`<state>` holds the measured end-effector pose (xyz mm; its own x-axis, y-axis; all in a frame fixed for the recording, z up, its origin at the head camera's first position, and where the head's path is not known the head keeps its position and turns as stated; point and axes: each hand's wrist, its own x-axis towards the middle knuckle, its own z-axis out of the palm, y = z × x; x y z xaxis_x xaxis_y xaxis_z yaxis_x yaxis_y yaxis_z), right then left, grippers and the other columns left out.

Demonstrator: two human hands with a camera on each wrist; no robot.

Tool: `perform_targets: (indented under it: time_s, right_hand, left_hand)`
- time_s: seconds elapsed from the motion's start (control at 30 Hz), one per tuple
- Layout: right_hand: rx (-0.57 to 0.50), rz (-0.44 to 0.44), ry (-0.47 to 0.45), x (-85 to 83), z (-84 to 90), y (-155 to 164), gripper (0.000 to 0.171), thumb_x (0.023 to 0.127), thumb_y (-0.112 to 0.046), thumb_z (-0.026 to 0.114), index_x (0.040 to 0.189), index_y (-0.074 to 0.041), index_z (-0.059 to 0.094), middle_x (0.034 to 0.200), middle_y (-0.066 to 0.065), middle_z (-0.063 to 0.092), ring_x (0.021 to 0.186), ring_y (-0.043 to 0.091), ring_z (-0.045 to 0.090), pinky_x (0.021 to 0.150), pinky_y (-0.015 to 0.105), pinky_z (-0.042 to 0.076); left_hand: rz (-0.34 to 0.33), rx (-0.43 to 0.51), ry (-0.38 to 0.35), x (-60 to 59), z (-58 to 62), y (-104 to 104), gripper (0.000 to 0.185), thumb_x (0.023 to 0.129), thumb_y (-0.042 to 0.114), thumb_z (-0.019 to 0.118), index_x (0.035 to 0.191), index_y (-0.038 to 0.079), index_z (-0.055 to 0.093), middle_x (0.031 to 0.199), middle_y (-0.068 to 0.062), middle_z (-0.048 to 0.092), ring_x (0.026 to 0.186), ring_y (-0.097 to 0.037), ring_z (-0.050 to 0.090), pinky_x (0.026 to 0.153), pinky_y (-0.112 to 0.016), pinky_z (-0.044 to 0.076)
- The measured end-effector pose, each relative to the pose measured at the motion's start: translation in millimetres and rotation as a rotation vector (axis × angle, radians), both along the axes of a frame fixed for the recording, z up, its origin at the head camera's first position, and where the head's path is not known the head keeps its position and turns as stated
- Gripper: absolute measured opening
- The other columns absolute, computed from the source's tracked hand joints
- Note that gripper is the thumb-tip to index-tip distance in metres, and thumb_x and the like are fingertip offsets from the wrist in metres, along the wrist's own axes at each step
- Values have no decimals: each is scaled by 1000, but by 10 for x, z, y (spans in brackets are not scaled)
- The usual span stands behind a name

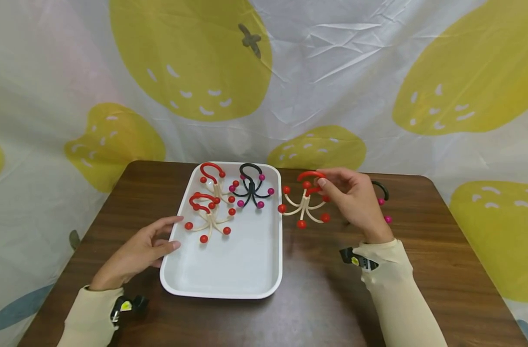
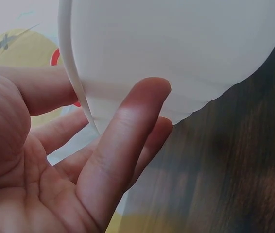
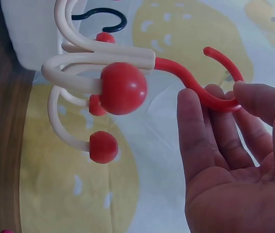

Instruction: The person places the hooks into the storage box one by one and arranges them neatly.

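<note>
My right hand (image 1: 355, 200) pinches the curved red hook of a multi-arm hook hanger (image 1: 305, 207) just right of the tray. Its cream arms end in red balls (image 3: 123, 88) and point downward. With thumb and fingers to both sides of the rim, my left hand (image 1: 138, 250) holds the left side of a white tray (image 1: 222, 291). Inside the tray, toward the back and left, lie two hangers of the same red and cream kind, the front one (image 1: 210, 219) and the rear one (image 1: 216, 189). A black hanger with magenta balls (image 1: 251, 189) sits beside them.
Behind my right hand another black hanger (image 1: 381, 190) rests on the brown wooden table (image 1: 420, 241), partly hidden. A white curtain (image 1: 290, 96) with yellow fruit prints hangs behind the table's back edge. The tray's bottom (image 1: 229, 270) shows bare at the front.
</note>
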<state>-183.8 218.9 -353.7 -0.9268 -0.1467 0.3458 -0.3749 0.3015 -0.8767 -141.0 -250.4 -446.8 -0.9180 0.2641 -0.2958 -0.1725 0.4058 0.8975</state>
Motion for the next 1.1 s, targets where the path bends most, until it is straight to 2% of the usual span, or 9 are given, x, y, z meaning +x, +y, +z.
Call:
perform_targets:
  time_s: [0.13,0.27,0.4,0.67,0.77,0.97,1.1]
  right_hand:
    - [-1,3,25,13,46,-62,24,101,-15,73,123,-5,76,105,-1,83,88,14,79,75,34,66]
    - [-34,18,44,8,65,-137,24,101,-12,74,122,-3,76,106,7,82,87,15,80,74,33,66]
    - [-70,58,49,3,81,-252,25,100,-10,74,122,0,75,106,15,81,89,17,79,75,31,66]
    - [-68,123,55,-51,72,-530,25,101,-10,72,123,0,75,108,21,79,88,16,79,76,32,66]
    - [-51,143,48,-75,52,-624,24,101,-13,73,123,-3,76,109,20,79,89,18,79,76,30,65]
    - [-54,183,36,-111,19,-799,23,100,-14,74,121,-4,77,112,20,79,91,30,78,74,27,64]
    - [-56,185,18,-130,-22,-888,23,100,-14,74,121,-5,77,109,18,79,83,26,75,68,27,62]
  left_hand:
    - [2,-14,5,2,8,8,72,102,15,72,164,18,37,153,-27,47,115,-32,71,74,-46,67]
    - [0,-22,13,1,22,17,72,101,15,72,164,18,37,152,-27,47,115,-32,71,74,-46,67]
    - [0,-31,9,8,32,17,72,101,17,73,164,18,37,153,-27,47,115,-32,71,74,-46,67]
    - [-2,-20,9,22,30,19,72,102,16,72,164,18,37,152,-27,47,116,-33,71,74,-46,67]
    - [1,-17,7,25,29,24,71,102,15,72,164,18,37,152,-27,46,116,-33,71,74,-46,67]
    - [4,-9,7,31,35,26,72,102,16,72,164,17,37,152,-27,47,115,-32,71,75,-46,67]
    - [0,2,10,30,44,23,71,102,16,72,164,16,36,152,-28,47,115,-32,71,75,-46,67]
